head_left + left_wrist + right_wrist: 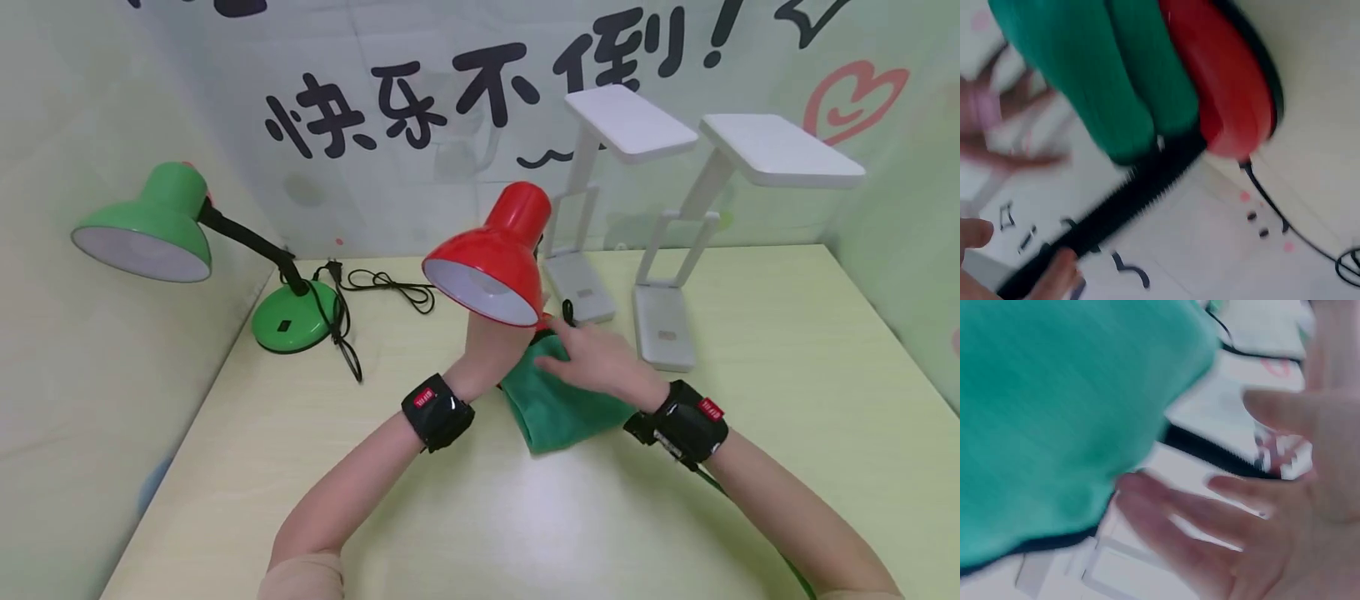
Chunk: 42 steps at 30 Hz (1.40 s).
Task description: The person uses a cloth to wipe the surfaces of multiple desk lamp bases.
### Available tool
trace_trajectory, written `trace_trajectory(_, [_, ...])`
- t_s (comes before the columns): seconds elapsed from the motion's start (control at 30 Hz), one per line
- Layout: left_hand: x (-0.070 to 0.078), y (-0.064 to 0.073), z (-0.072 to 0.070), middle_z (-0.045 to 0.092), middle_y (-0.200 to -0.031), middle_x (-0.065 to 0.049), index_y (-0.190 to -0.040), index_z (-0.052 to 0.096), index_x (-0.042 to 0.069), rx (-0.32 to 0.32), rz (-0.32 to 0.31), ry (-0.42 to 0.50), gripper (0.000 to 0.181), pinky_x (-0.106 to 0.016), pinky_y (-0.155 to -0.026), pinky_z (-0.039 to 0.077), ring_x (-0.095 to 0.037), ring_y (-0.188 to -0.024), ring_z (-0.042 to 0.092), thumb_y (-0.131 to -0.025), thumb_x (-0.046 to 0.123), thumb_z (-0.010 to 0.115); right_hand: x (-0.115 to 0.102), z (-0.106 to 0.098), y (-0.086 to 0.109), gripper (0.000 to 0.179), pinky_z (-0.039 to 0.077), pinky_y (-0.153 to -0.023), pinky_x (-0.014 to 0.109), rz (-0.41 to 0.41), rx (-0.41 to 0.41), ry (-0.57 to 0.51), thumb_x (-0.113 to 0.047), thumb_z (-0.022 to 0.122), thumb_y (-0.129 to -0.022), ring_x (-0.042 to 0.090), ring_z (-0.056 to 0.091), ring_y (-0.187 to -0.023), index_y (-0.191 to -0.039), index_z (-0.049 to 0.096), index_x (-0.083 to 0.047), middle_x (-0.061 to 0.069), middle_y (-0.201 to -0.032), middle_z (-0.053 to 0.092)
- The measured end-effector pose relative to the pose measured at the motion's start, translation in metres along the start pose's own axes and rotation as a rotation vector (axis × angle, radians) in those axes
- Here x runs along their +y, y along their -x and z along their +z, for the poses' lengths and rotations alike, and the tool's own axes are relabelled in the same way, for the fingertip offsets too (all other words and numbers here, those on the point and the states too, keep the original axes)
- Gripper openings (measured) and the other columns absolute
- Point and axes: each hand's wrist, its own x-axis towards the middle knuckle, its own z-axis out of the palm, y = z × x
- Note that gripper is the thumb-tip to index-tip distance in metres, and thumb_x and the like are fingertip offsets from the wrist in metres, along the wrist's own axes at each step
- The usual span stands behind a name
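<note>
A red desk lamp (491,254) stands mid-table, its shade tilted toward me. My left hand (497,350) reaches up behind the shade and grips the lamp's black gooseneck (1141,194), as the left wrist view shows. A folded green cloth (558,417) lies over part of the lamp's red base (1225,75). On the cloth's right, my right hand (600,358) has its fingers spread, fingertips at the cloth's far edge. Whether they touch it I cannot tell. Both wrist views are blurred, and the shade hides part of the left hand.
To the left stands a green desk lamp (292,321) with its cord (390,285) coiled beside it. Two white folding lamps, one nearer (663,325) and one farther (577,283), stand at the back right. A printed wall sheet (420,183) hangs behind the table.
</note>
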Motion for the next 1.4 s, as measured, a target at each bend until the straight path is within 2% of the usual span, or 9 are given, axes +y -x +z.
trace_trajectory(0.13, [0.012,0.026,0.013,0.060,-0.099,-0.013,-0.115,0.047,-0.001,-0.050,-0.009,-0.203,0.041,-0.033,-0.074,0.056,-0.023,-0.088,0.062,-0.090,0.026,0.064,0.004,-0.034,-0.015,0.063,0.056,-0.073,0.039,0.000,0.177,-0.210,-0.025,0.065,-0.088,0.030,0.066,-0.093,-0.141,0.037,-0.005,0.020,-0.113,0.066])
trace_trajectory(0.27, [0.019,0.046,0.025,0.044,-0.132,-0.021,-0.136,0.032,-0.004,-0.271,-0.052,-0.263,0.066,-0.037,-0.092,0.053,-0.032,-0.122,0.050,-0.089,0.031,0.064,-0.005,-0.063,-0.030,0.072,0.050,-0.091,0.050,-0.042,0.292,-0.332,-0.020,0.069,-0.084,0.036,0.057,-0.115,-0.144,0.032,-0.005,0.020,-0.132,0.055])
trace_trajectory(0.37, [0.020,0.054,0.035,0.034,-0.145,-0.022,-0.143,0.033,0.004,-0.456,-0.009,-0.442,0.074,-0.046,-0.101,0.046,-0.041,-0.136,0.035,-0.088,0.042,0.064,-0.015,-0.073,-0.043,0.075,0.048,-0.095,0.051,-0.091,0.294,-0.396,-0.017,0.071,-0.082,0.035,0.054,-0.119,-0.144,0.030,-0.006,0.018,-0.135,0.053])
trace_trajectory(0.47, [0.019,0.056,0.044,0.037,-0.146,-0.021,-0.144,0.037,0.018,-0.569,0.048,-0.647,0.070,-0.053,-0.101,0.044,-0.046,-0.135,0.034,-0.087,0.051,0.060,-0.022,-0.072,-0.056,0.065,0.047,-0.095,0.049,-0.140,0.243,-0.441,-0.014,0.070,-0.083,0.033,0.056,-0.115,-0.137,0.036,-0.004,0.018,-0.128,0.057])
trace_trajectory(0.67, [0.014,0.049,0.052,0.047,-0.138,-0.017,-0.136,0.049,0.027,-0.564,0.184,-0.815,0.050,-0.050,-0.089,0.052,-0.040,-0.123,0.051,-0.090,0.045,0.058,-0.026,-0.061,-0.071,0.029,0.047,-0.070,0.032,-0.145,0.149,-0.495,-0.011,0.061,-0.089,0.025,0.056,-0.079,-0.113,0.053,0.003,0.018,-0.096,0.063])
trace_trajectory(0.87, [0.006,0.043,0.044,0.058,-0.128,-0.015,-0.130,0.055,0.024,-0.499,0.326,-0.828,0.044,-0.036,-0.075,0.058,-0.029,-0.105,0.063,-0.090,0.040,0.061,-0.024,-0.059,-0.073,0.022,0.043,-0.063,0.026,-0.160,0.134,-0.638,-0.007,0.058,-0.091,0.019,0.050,-0.070,-0.109,0.055,0.004,0.016,-0.086,0.059])
trace_trajectory(1.0, [-0.003,0.043,0.035,0.063,-0.120,-0.014,-0.123,0.060,0.019,-0.473,0.402,-0.740,0.038,-0.027,-0.070,0.057,-0.023,-0.092,0.065,-0.088,0.034,0.064,-0.024,-0.056,-0.073,0.026,0.044,-0.065,0.026,-0.189,0.123,-0.709,-0.005,0.058,-0.091,0.017,0.051,-0.074,-0.114,0.052,0.005,0.016,-0.091,0.058])
trace_trajectory(1.17, [-0.012,0.045,0.019,0.061,-0.120,-0.015,-0.122,0.060,0.015,-0.537,0.363,-0.575,0.036,-0.033,-0.081,0.056,-0.025,-0.100,0.064,-0.088,0.025,0.066,-0.023,-0.053,-0.075,0.029,0.043,-0.066,0.026,-0.213,0.111,-0.738,-0.004,0.057,-0.092,0.017,0.050,-0.077,-0.118,0.049,0.005,0.016,-0.094,0.055])
trace_trajectory(1.4, [-0.021,0.045,-0.001,0.062,-0.117,-0.013,-0.119,0.056,0.015,-0.623,0.272,-0.576,0.030,-0.036,-0.082,0.055,-0.024,-0.103,0.062,-0.091,0.024,0.062,-0.021,-0.053,-0.075,0.029,0.042,-0.074,0.028,-0.226,0.121,-0.757,-0.002,0.056,-0.091,0.020,0.051,-0.087,-0.118,0.049,0.007,0.020,-0.100,0.057])
